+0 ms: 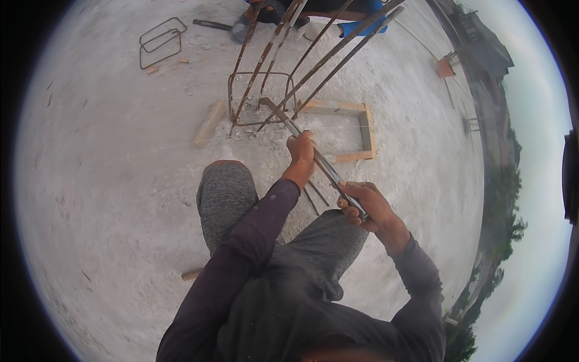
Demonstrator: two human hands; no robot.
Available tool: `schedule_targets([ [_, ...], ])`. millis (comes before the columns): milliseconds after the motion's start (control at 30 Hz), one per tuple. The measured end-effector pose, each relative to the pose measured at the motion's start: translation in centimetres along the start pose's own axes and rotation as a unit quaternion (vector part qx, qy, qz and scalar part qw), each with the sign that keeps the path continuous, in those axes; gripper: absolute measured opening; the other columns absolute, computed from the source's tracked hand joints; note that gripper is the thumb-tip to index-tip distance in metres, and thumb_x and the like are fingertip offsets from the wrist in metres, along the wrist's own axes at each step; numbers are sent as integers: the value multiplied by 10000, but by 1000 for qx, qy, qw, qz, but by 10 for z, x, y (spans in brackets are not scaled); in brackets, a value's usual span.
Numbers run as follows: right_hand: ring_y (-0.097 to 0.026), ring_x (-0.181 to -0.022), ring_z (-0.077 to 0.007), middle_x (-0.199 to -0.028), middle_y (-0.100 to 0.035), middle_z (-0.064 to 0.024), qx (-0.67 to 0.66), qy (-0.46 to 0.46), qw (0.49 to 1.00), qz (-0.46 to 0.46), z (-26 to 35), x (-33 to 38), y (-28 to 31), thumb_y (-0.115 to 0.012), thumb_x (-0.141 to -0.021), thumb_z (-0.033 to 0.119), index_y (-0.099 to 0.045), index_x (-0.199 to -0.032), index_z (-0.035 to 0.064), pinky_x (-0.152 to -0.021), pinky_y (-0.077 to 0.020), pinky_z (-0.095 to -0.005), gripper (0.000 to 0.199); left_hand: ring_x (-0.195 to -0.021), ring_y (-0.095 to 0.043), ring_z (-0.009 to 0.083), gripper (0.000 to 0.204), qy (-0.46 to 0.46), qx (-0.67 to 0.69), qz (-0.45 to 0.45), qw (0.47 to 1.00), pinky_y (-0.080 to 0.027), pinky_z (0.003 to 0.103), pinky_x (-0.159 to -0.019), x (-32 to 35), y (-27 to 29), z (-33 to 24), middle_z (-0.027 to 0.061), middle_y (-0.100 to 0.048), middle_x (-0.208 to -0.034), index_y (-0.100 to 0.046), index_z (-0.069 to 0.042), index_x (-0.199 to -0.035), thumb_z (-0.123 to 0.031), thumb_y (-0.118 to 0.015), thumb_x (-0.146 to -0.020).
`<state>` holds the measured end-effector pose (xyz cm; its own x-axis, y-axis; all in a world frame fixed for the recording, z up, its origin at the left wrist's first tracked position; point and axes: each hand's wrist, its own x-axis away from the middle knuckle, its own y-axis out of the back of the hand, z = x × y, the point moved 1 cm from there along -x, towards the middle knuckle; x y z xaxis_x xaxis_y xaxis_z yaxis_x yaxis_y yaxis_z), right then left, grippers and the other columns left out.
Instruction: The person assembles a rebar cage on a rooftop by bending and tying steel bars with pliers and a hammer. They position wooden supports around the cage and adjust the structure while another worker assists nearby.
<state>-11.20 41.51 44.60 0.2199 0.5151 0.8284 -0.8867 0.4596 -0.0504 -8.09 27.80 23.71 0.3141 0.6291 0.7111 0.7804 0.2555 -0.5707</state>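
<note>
A long silver rebar bending wrench (327, 168) slants across the view in front of me. Its rusty hooked head lies among upright rusty rebars (263, 59), close to their bases. My left hand (301, 158) is closed around the shaft near its middle. Farther down, my right hand (373, 208) grips the end nearest me, above my right knee. A square rebar stirrup (271, 73) surrounds the lower part of the rebars. Whether the wrench's head is hooked on a bar is hard to make out.
A wooden frame (368, 130) lies right of the rebars, and a wood block (209, 122) left of them. Loose stirrups (161, 43) rest at the far left. Another person (319, 7) is beyond the rebars. A thin string (181, 145) crosses the concrete floor.
</note>
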Motion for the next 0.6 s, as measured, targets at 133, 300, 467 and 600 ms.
schedule_targets([
  [133, -472, -503, -68, -713, -565, -45, 33, -7, 999, 34, 8, -5, 17, -635, -988, 278, -593, -863, 15, -383, -342, -234, 294, -641, -553, 193, 327, -31, -23, -26, 999, -451, 339, -580, -4, -7, 9, 117, -550, -790, -465, 69, -1078, -122, -628, -869],
  [300, -446, -430, -69, -631, -544, -45, 101, -21, 994, 24, 32, -10, 37, -636, -993, 267, -595, -844, -8, -346, -326, -234, 315, -678, -563, 219, 326, -23, -10, -78, 997, -467, 410, -595, -13, -25, 21, 105, -549, -837, -496, 24, -1081, -160, -639, -853],
  [467, -455, -386, -68, -612, -570, -64, 84, -14, 996, 0, 43, -7, 36, -644, -998, 262, -593, -834, -5, -314, -335, -231, 317, -687, -558, 215, 324, -3, 29, -70, 997, -444, 403, -586, -15, -32, 24, 98, -550, -842, -502, 12, -1081, -163, -647, -850],
  [600, -456, -379, -110, -509, -478, -37, 103, -5, 995, -5, 49, 0, 35, -639, -982, 283, -615, -836, -51, -335, -321, -249, 365, -695, -555, 213, 244, 32, 38, -58, 997, -431, 398, -589, -13, -34, 13, 83, -548, -836, -537, -19, -997, -188, -643, -858],
])
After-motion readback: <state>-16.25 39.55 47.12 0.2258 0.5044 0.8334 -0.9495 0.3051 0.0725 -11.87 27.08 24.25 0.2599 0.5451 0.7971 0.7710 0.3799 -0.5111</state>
